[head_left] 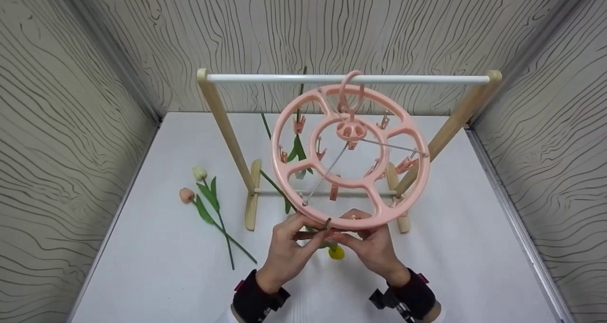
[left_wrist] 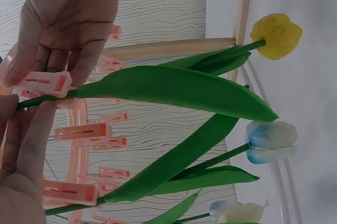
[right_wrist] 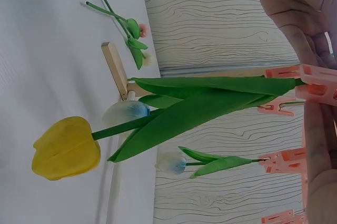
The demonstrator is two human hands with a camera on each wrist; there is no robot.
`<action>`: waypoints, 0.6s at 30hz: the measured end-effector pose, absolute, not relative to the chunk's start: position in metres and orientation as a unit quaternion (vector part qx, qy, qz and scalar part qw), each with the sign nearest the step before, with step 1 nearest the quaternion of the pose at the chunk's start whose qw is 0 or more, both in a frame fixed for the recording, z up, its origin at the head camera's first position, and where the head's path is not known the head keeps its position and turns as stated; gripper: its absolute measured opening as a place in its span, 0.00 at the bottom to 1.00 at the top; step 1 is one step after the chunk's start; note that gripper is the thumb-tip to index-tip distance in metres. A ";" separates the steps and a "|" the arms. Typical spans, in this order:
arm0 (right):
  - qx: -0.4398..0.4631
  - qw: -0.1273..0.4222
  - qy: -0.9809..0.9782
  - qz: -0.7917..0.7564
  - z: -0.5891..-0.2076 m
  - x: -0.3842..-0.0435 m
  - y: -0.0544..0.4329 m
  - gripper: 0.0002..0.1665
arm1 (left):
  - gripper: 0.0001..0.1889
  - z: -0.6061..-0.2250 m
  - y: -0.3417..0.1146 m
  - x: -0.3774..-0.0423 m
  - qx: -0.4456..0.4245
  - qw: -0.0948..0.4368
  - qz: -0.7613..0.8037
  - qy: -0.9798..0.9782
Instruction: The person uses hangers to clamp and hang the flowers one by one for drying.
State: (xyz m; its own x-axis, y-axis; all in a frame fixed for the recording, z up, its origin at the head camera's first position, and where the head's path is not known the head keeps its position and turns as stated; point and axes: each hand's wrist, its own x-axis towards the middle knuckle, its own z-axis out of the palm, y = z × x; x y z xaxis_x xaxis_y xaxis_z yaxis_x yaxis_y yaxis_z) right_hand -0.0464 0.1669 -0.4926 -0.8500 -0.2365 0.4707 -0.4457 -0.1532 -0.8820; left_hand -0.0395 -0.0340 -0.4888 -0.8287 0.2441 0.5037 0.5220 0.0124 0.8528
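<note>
A yellow tulip (head_left: 336, 253) hangs head down at the near rim of a pink round clip hanger (head_left: 423, 176). My left hand (head_left: 287, 249) pinches its green stem near the end. Opposite, my right hand (head_left: 377, 249) grips a pink clothespin (left_wrist: 45, 83) between thumb and fingers, and the clothespin's jaws lie across the stem above the leaves. The fingertips of both hands are close together under the rim. In the left wrist view, a blue-and-white tulip (left_wrist: 274, 142) hangs beside the yellow one from another clothespin (left_wrist: 71, 192).
The hanger hooks over the white bar (head_left: 284, 78) of a wooden stand (head_left: 227, 133). Several other clothespins dangle around the ring, some with tulips. A white tulip (head_left: 199, 173) and a pink tulip (head_left: 187, 195) lie crossed on the white table (head_left: 156, 247) at the left. Patterned panels surround the table.
</note>
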 end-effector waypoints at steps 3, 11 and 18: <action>0.270 0.073 -0.648 0.708 -0.492 -0.047 0.168 0.18 | 0.07 -0.489 -0.034 -0.039 -0.273 0.107 -0.646 -0.705; 0.279 0.076 -0.650 0.703 -0.492 -0.047 0.170 0.18 | 0.08 -0.488 -0.033 -0.039 -0.280 0.113 -0.644 -0.703; 0.246 0.060 -0.667 0.701 -0.493 -0.045 0.171 0.20 | 0.06 -0.488 -0.033 -0.039 -0.268 0.109 -0.652 -0.701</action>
State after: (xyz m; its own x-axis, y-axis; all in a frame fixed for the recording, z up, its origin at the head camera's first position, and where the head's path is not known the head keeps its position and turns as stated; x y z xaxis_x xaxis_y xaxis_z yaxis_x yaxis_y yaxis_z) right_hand -0.0455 0.1711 -0.4930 -0.8716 -0.2445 0.4249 -0.4124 -0.1029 -0.9052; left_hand -0.0391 -0.0326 -0.4883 -0.8323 0.2329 0.5029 0.5183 0.0055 0.8552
